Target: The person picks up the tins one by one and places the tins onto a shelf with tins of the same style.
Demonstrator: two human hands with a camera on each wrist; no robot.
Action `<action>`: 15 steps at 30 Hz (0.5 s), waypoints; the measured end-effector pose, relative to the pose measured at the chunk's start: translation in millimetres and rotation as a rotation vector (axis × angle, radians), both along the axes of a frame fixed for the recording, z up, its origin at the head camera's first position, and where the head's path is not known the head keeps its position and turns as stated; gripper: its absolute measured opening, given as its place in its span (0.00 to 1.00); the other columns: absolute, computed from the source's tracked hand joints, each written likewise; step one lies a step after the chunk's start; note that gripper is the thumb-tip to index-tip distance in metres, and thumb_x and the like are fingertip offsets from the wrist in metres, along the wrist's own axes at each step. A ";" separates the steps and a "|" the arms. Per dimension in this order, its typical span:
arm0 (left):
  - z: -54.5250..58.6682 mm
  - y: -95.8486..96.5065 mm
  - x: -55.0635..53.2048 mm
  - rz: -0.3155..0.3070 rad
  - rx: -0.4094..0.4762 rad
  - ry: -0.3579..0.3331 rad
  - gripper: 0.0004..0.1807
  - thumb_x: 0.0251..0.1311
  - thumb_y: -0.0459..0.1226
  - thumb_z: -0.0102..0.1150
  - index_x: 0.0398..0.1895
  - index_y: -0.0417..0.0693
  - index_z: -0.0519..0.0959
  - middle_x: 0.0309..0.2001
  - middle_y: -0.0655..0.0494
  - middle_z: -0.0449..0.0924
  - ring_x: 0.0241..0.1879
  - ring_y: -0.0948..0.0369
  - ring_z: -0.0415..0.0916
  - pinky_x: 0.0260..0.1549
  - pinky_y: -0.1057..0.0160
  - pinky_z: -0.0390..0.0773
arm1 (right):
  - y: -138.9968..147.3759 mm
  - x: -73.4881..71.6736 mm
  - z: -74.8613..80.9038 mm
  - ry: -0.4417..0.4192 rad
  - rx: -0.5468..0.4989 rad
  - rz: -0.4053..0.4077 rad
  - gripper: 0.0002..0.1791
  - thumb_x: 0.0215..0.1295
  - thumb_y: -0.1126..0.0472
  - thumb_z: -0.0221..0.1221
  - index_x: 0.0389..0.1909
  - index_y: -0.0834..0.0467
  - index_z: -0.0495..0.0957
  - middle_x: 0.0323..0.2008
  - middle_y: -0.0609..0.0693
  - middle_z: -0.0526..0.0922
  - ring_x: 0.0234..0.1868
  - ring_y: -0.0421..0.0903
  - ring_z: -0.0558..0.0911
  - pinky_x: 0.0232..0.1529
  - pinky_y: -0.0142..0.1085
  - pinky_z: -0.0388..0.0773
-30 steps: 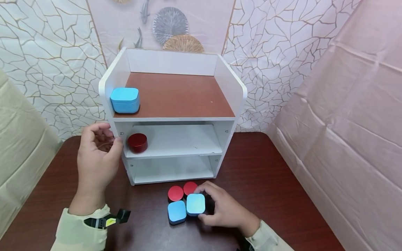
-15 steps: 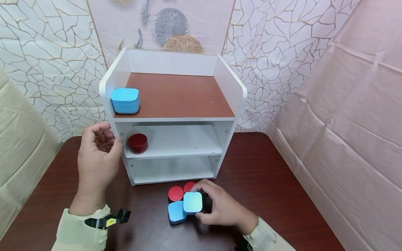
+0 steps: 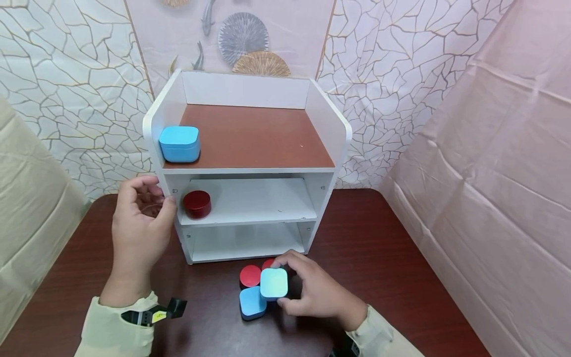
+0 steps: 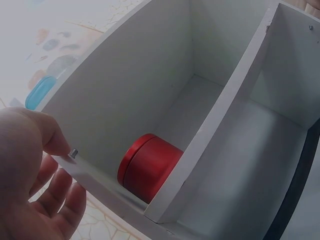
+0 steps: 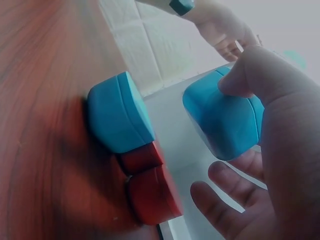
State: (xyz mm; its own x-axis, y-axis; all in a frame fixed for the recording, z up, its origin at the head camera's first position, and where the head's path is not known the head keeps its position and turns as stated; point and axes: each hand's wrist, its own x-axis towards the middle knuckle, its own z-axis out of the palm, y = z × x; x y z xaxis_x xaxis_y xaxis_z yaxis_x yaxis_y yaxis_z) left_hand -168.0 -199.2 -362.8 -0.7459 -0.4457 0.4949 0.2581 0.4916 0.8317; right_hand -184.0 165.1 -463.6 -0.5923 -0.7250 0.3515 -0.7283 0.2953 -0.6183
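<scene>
My right hand [image 3: 312,287] pinches a light blue square tin with rounded corners [image 3: 273,283], raised off the table. In the right wrist view the thumb lies on the held tin [image 5: 220,115], with the fingers on its far side. A second blue tin [image 3: 252,302] stands on the table just left of it. Behind are two round red tins [image 3: 250,275], one partly covered by the held tin. My left hand [image 3: 140,228] grips the shelf unit's left side panel, thumb at the front edge and curled fingers outside, as the left wrist view shows [image 4: 45,165].
The white shelf unit [image 3: 250,171] stands at the back of the dark wooden table [image 3: 357,238]. A larger blue tin [image 3: 180,145] sits at the left of its brown top. One round red tin [image 3: 197,204] is on the middle shelf at the left.
My right hand has lifted the blue tin up from the table and shifted it slightly left, covering more of the rear red tin. My left hand has stayed at the side panel.
</scene>
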 end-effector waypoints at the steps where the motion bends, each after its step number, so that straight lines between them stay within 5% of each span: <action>1: 0.0 0.0 0.0 0.001 -0.001 0.000 0.26 0.75 0.34 0.65 0.74 0.48 0.73 0.50 0.69 0.73 0.50 0.66 0.74 0.47 0.75 0.75 | -0.4 -0.5 0.7 -0.001 -0.003 0.003 0.38 0.56 0.59 0.81 0.68 0.44 0.77 0.61 0.38 0.84 0.58 0.37 0.84 0.62 0.40 0.86; 15: -1.2 -2.5 -1.6 -0.012 -0.002 0.021 0.27 0.74 0.33 0.66 0.73 0.47 0.73 0.49 0.73 0.71 0.49 0.65 0.75 0.46 0.76 0.76 | -2.8 -0.8 16.7 -0.035 -0.034 0.017 0.35 0.61 0.59 0.78 0.69 0.47 0.76 0.59 0.43 0.84 0.56 0.39 0.84 0.59 0.40 0.87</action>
State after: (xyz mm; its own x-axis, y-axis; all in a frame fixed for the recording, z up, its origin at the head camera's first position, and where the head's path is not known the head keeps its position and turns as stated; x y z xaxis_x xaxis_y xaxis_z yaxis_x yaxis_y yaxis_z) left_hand -169.6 -201.7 -364.0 -0.7406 -0.4357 0.5115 0.2818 0.4897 0.8251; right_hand -184.8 162.3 -446.9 -0.5926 -0.7229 0.3552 -0.7106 0.2616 -0.6531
